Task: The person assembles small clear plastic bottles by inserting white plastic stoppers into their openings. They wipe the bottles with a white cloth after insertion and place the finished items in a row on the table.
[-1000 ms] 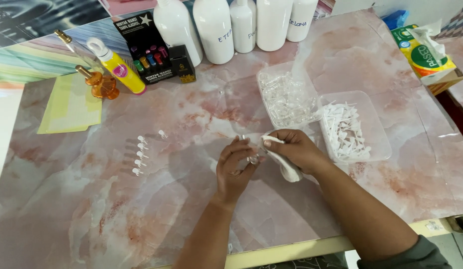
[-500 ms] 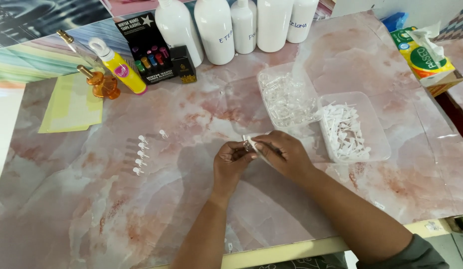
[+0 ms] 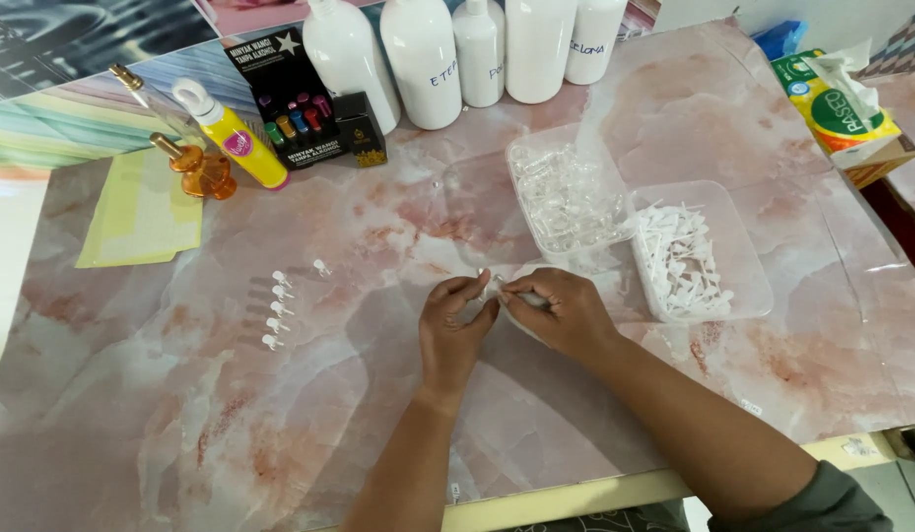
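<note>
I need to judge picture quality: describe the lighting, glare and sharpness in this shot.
Head view: soft, even light; pale glare streaks on the glossy marble-look table; faint shadows under the left hand and right hand; the small piece pinched between them is too tiny to resolve; edges bow slightly from the wide lens.

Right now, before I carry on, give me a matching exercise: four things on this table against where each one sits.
Things:
1. yellow bottle
2. tray of white caps
3. row of small finished vials
4. tissue pack

Places:
A. far right edge of the table
B. left of the hands, on bare marble
C. just right of the hands
D. far left, beside the amber bottle

Pairs: 1-D, 2-C, 3-B, 4-A
</note>
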